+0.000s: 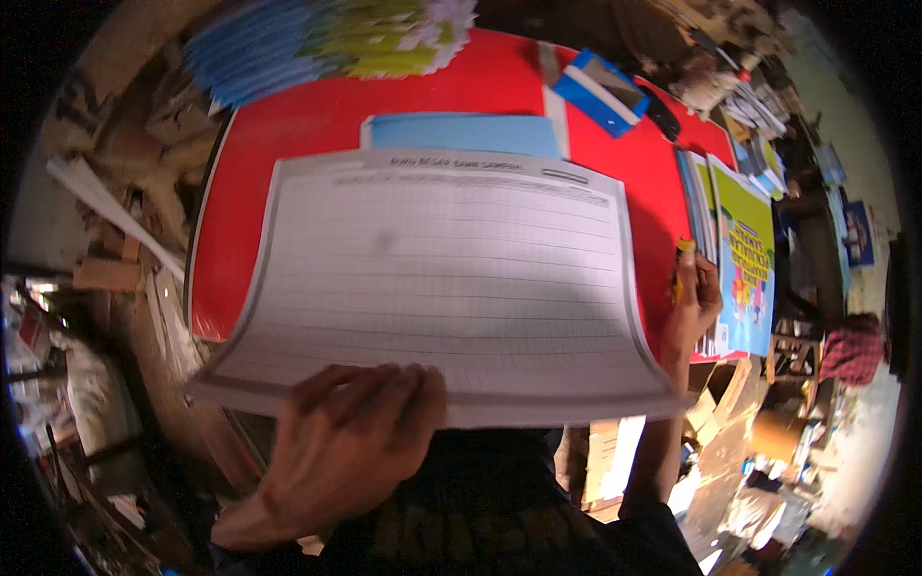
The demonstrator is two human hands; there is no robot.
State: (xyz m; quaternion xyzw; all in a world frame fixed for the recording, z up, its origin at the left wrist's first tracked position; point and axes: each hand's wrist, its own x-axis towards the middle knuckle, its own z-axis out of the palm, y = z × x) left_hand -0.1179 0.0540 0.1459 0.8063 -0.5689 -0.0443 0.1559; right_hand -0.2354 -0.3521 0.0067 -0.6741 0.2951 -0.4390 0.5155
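Note:
A large white printed form sheet, ruled in rows and columns with a grey border, lies across the middle of the table, its near edge curving up toward me. My left hand is closed on that near edge, left of centre, fingers curled over the paper. At the right of the sheet, my right hand grips a small, slim yellow tool with its fingers wrapped round it; its kind does not show clearly. Light blue paper sticks out from beneath the sheet's far edge.
The red tabletop carries blue sheets and green sheets at the far left. A blue-and-white box sits at the far right beside a black object. Green-and-blue booklets are stacked along the right edge. Wood scraps lie left of the table.

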